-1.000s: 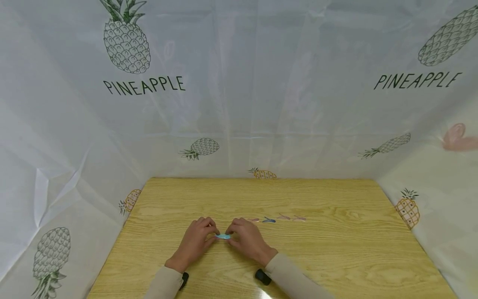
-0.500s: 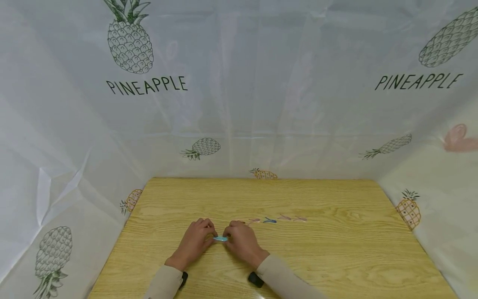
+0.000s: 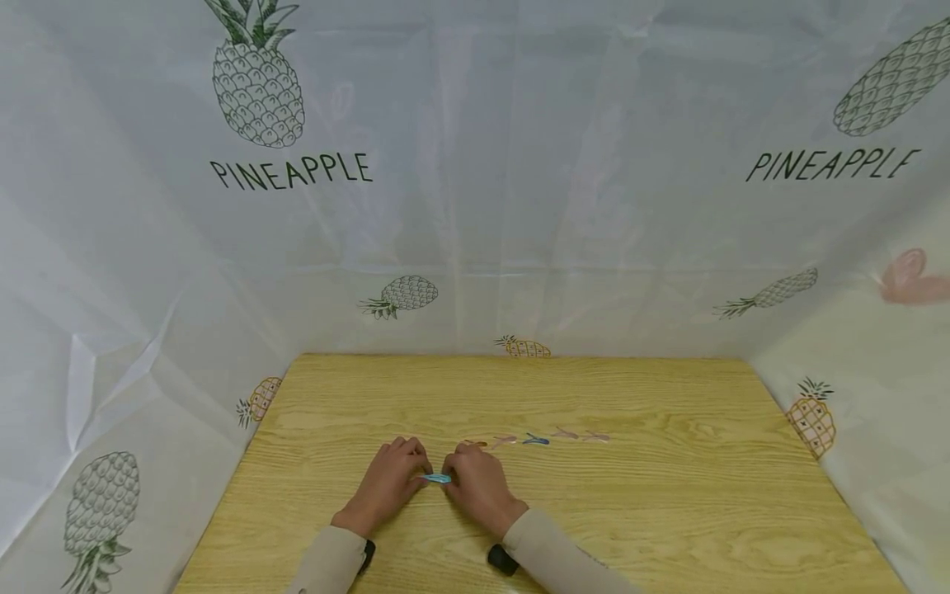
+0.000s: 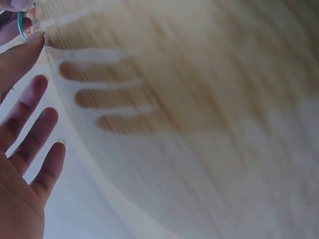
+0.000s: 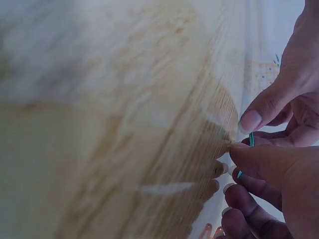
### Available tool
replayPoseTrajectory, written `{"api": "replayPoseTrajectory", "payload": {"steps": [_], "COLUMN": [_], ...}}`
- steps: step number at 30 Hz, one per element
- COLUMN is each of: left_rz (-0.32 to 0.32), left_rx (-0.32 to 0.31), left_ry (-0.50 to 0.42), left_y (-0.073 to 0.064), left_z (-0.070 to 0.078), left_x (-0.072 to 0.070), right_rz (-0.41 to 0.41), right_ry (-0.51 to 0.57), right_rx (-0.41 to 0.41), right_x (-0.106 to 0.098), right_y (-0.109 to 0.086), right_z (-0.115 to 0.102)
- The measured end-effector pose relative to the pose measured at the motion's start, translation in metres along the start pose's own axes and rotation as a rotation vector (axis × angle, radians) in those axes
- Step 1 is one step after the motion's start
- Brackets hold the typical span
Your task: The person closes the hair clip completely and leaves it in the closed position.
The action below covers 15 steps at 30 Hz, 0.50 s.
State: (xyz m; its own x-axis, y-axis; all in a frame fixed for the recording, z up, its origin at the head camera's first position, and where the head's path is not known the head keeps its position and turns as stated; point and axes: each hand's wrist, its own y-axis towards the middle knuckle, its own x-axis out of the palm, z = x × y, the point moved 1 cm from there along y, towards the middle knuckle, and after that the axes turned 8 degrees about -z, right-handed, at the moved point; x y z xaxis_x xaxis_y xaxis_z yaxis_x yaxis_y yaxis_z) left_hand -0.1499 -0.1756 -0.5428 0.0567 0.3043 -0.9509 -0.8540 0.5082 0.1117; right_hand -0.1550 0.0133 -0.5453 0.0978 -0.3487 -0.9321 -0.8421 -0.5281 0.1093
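A small teal hair clip [image 3: 438,478] spans the gap between both hands, close over the wooden table. My left hand [image 3: 388,480] pinches its left end between thumb and index finger. At the other end, my right hand [image 3: 484,487] pinches it the same way. In the right wrist view the thumbs face each other along the teal clip [image 5: 251,139], much of it hidden by fingers. Only a thin teal edge of the clip [image 4: 21,25] shows in the left wrist view, where the left hand's other fingers spread loosely.
Behind the right hand lies a row of forked hair clips: an orange-brown one [image 3: 476,444] partly covered by that hand, a blue one [image 3: 536,439] and several pink ones [image 3: 596,436]. White pineapple-print sheeting [image 3: 564,247] encloses the table [image 3: 668,495] at the back and sides.
Both hands stay on the teal clip, which has shifted slightly left and toward the body. The right hand has moved left, uncovering part of the orange-brown clip behind it.
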Motion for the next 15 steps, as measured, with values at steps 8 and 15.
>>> {"api": "replayPoseTrajectory", "payload": {"steps": [8, 15], "left_rz": [0.007, -0.008], "left_rx": [-0.006, -0.013], "left_ry": [-0.001, -0.007], "left_y": [-0.0008, -0.002], "left_z": [-0.0004, 0.0006], "left_x": [0.0017, 0.001], "right_rz": [-0.013, -0.022], "right_ry": [0.018, 0.031], "right_rx": [0.016, 0.026], "right_x": [0.0005, 0.0], "right_y": [-0.0016, -0.003], "right_z": [0.0, 0.0002]}}
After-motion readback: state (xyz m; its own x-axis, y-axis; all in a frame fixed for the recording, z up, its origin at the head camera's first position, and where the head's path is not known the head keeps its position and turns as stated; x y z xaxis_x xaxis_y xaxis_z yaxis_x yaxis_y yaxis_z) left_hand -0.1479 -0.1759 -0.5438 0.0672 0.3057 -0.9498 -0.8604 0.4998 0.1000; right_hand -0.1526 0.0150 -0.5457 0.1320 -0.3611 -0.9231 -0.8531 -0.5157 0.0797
